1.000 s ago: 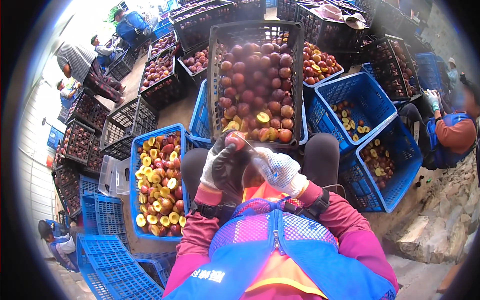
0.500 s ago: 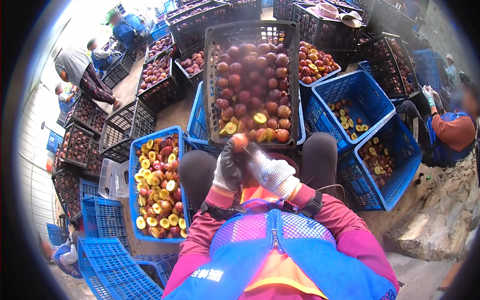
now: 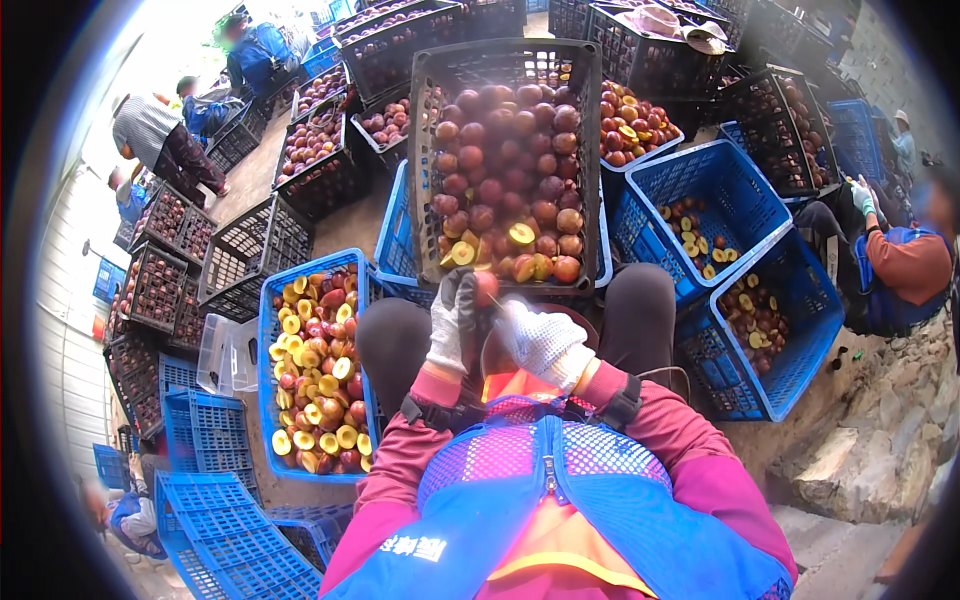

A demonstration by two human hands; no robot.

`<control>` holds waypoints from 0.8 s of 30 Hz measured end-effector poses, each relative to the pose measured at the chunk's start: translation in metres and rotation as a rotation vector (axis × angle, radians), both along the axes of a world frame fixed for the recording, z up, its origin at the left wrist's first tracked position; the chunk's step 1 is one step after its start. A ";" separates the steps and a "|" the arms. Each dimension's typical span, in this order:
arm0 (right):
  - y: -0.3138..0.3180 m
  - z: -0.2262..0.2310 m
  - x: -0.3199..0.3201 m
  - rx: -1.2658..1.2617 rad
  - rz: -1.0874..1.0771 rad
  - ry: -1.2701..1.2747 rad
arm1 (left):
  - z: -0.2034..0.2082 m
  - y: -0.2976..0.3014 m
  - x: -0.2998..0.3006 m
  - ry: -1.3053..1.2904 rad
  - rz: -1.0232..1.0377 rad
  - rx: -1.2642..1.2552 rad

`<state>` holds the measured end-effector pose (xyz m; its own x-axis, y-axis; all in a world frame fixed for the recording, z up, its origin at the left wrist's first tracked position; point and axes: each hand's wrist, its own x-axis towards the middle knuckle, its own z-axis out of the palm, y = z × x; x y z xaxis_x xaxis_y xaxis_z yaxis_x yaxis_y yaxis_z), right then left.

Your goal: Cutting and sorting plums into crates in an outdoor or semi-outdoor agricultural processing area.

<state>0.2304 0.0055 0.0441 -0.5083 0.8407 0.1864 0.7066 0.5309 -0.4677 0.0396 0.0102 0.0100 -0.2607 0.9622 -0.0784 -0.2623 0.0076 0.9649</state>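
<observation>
In my left hand, wearing a grey-and-white glove with a dark palm, a red plum is pinched between the fingers. Just right of it, my right hand, in a white knitted glove, is curled closed around a thin-bladed tool. Only a faint line of that blade shows by the plum; its handle is hidden and the fingertips are blurred. Both hands are between my knees, at the near edge of a black crate of whole plums. A cut yellow plum half lies among these.
Left of my knee stands a blue crate of plum halves. Two blue crates at right hold some halves. A dark bowl-like rim shows below my hands. Stacked crates and co-workers surround me; rough stones lie at right.
The left hand has turned more upright, with the plum shifted slightly right and down. A small gap has opened between the hands. At far left, a bending person has shifted slightly.
</observation>
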 end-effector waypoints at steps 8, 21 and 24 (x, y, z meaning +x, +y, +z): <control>0.011 -0.006 0.007 -0.006 0.083 -0.129 | 0.019 -0.013 0.003 -0.367 -0.093 -0.336; 0.002 -0.001 0.015 0.137 0.104 -0.097 | 0.024 -0.014 0.001 -0.688 0.018 -0.456; -0.004 0.009 0.014 0.346 0.061 -0.073 | 0.021 0.000 -0.033 -0.599 0.172 -0.228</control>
